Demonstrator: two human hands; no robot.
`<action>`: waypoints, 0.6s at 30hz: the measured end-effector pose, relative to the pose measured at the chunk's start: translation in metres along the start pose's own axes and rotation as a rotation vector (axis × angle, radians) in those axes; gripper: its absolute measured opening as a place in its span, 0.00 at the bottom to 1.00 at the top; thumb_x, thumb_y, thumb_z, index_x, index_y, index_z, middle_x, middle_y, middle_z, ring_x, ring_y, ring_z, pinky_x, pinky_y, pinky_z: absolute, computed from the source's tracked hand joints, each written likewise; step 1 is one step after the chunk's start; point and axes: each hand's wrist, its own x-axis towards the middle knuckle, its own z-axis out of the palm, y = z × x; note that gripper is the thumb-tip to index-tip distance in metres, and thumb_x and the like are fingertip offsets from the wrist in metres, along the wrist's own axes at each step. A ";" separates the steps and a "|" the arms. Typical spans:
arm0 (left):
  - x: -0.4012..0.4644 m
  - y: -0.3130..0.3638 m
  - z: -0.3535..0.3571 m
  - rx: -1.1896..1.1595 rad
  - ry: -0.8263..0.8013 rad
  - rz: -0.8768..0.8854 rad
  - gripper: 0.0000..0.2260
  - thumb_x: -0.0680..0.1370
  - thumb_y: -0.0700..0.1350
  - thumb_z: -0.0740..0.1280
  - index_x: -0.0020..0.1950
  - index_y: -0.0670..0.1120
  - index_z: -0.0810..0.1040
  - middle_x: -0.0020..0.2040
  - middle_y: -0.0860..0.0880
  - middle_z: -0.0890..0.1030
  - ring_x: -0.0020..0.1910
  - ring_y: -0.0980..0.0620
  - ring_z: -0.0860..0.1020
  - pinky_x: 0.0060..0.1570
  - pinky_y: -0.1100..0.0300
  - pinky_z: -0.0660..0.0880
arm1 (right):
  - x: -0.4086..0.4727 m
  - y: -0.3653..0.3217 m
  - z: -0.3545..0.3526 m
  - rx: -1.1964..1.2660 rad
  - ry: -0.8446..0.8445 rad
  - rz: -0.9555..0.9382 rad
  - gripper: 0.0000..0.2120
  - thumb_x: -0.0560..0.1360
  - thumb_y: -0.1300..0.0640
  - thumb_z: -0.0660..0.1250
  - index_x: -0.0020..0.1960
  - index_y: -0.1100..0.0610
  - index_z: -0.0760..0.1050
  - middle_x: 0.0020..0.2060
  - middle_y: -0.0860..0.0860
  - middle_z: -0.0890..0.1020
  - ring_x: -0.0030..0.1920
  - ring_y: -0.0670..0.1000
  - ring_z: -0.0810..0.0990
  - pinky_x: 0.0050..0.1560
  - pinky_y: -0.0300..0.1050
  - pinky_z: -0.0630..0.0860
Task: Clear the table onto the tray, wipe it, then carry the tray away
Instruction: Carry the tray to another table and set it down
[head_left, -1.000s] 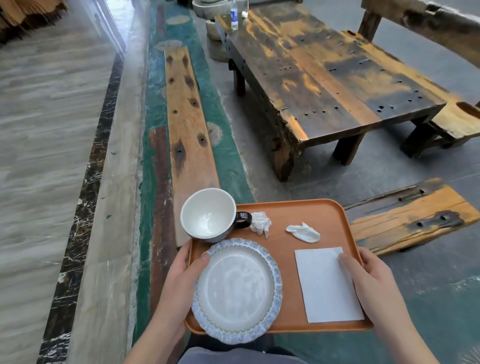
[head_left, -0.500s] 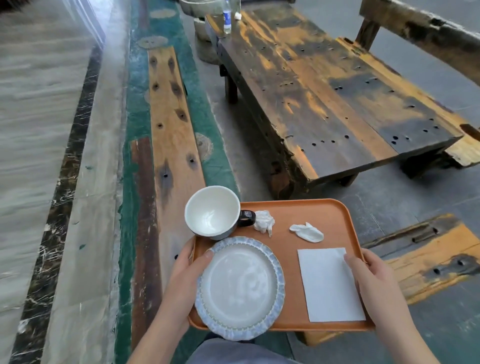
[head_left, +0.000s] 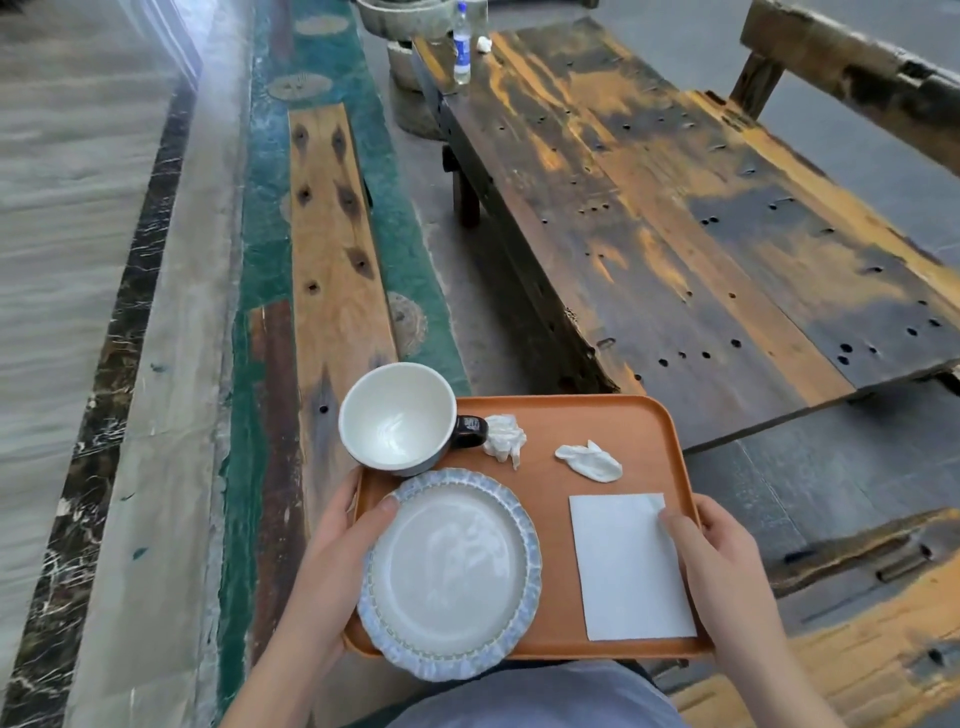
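Observation:
I hold an orange tray (head_left: 587, 415) in the air in front of my body. My left hand (head_left: 337, 551) grips its left edge, thumb on the rim of a blue-edged plate (head_left: 452, 571). My right hand (head_left: 722, 551) grips the right edge, thumb on a flat white napkin (head_left: 623, 571). A white cup (head_left: 397, 415) with a dark handle stands at the tray's far left corner. Two crumpled tissues (head_left: 504, 441) (head_left: 589, 460) lie near the far edge. The dark wooden table (head_left: 675, 218) stretches ahead to the right.
A water bottle (head_left: 461, 47) and a small white wad (head_left: 484, 44) stand at the table's far end. A long bench plank (head_left: 332, 249) runs on the left, another bench (head_left: 852, 67) at the far right, and a low plank (head_left: 857, 623) beside my right arm.
The view has moved forward and closer to the table, which now fills more of the right side. The tray and both hands keep the same grip and layout.

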 end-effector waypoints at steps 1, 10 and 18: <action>0.010 0.001 0.000 0.001 0.011 -0.001 0.17 0.72 0.51 0.73 0.50 0.76 0.82 0.58 0.56 0.87 0.53 0.48 0.88 0.40 0.57 0.85 | 0.011 -0.002 0.003 -0.003 -0.009 0.008 0.07 0.78 0.54 0.65 0.43 0.46 0.79 0.37 0.53 0.83 0.31 0.45 0.78 0.34 0.45 0.73; 0.115 0.028 0.025 -0.012 0.151 0.002 0.24 0.70 0.54 0.78 0.65 0.62 0.77 0.58 0.55 0.87 0.54 0.48 0.87 0.42 0.55 0.85 | 0.146 -0.043 0.033 -0.063 -0.081 -0.017 0.10 0.80 0.50 0.64 0.46 0.34 0.77 0.39 0.40 0.84 0.38 0.46 0.84 0.38 0.51 0.81; 0.224 0.081 0.082 -0.001 0.231 0.004 0.22 0.62 0.63 0.80 0.53 0.75 0.80 0.57 0.62 0.86 0.54 0.55 0.87 0.40 0.60 0.84 | 0.290 -0.113 0.033 -0.006 -0.168 -0.030 0.07 0.74 0.46 0.64 0.48 0.38 0.79 0.41 0.42 0.86 0.37 0.43 0.84 0.34 0.41 0.75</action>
